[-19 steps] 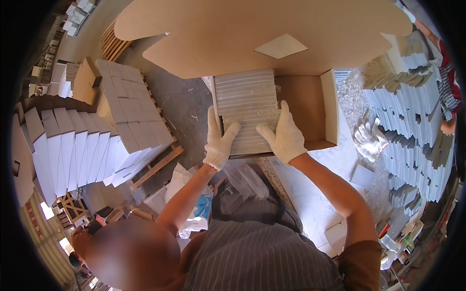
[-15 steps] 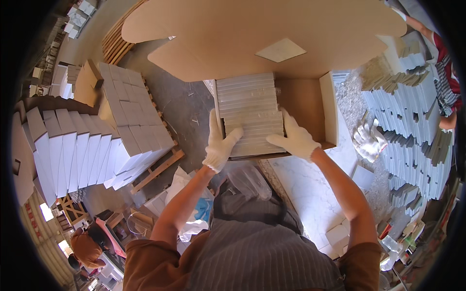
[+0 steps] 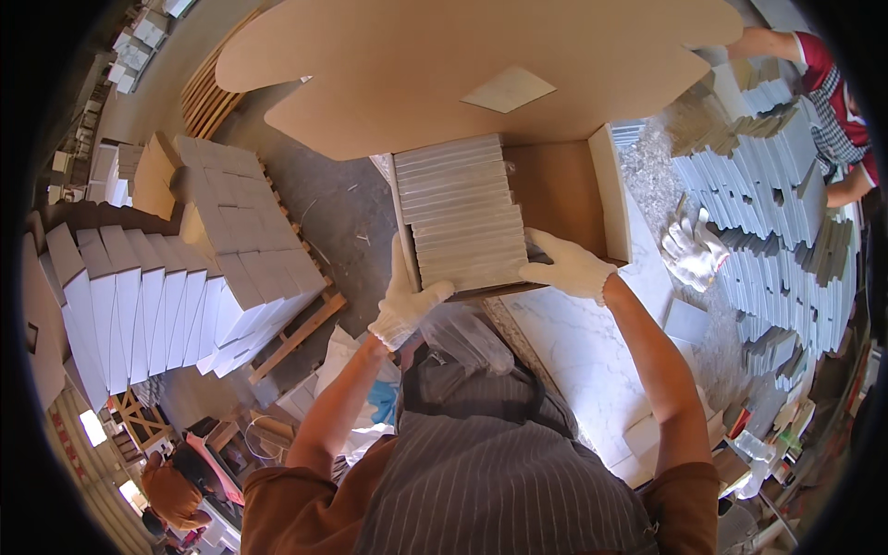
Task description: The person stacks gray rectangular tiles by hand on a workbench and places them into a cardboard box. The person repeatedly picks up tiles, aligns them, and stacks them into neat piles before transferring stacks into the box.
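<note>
Head view: apparently squaring up wrapped stack [image 3: 462,213] inside left part of open carton [image 3: 560,190], with left hand [image 3: 407,302] at near-left corner, right hand [image 3: 572,268] against stack's right side, thumbs spread from fingers. Next, probably calls for even inward pressure.

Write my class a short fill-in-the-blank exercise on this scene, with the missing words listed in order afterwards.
1. The left hand and right hand wear whitish ____.
2. Seen by the wearer, the stack sits in the ____ part of the box.
3. The apron has a ____ pattern.

Missing words: gloves; left; striped.
</note>
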The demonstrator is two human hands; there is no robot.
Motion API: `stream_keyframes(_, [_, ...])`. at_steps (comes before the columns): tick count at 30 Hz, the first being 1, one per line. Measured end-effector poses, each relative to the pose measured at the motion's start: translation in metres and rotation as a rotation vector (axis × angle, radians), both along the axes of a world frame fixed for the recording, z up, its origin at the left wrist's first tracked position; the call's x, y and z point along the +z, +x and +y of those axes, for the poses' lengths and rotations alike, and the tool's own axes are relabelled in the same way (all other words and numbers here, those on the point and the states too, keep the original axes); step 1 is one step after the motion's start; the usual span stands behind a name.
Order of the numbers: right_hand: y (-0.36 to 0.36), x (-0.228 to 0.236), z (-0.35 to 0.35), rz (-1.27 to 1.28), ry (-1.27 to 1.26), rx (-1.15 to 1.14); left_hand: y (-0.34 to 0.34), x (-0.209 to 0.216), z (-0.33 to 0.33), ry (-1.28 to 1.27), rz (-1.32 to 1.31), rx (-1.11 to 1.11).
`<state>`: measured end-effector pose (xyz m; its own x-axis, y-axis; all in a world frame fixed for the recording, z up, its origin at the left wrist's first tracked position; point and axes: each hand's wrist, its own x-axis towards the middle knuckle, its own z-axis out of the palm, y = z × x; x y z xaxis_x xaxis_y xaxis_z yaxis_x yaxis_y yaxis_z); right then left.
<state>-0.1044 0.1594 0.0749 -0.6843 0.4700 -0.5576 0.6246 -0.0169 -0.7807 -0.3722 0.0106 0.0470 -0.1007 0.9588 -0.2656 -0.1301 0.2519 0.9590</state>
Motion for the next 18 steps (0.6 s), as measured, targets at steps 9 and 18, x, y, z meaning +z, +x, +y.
stream_keyframes(9, [-0.002,0.001,-0.001,0.057,-0.109,-0.158,0.005,0.01,0.001,-0.036,-0.018,0.023])
stream_keyframes(18, [-0.006,-0.001,0.0,-0.002,-0.134,-0.226,0.005,0.008,-0.001,-0.042,-0.019,0.04])
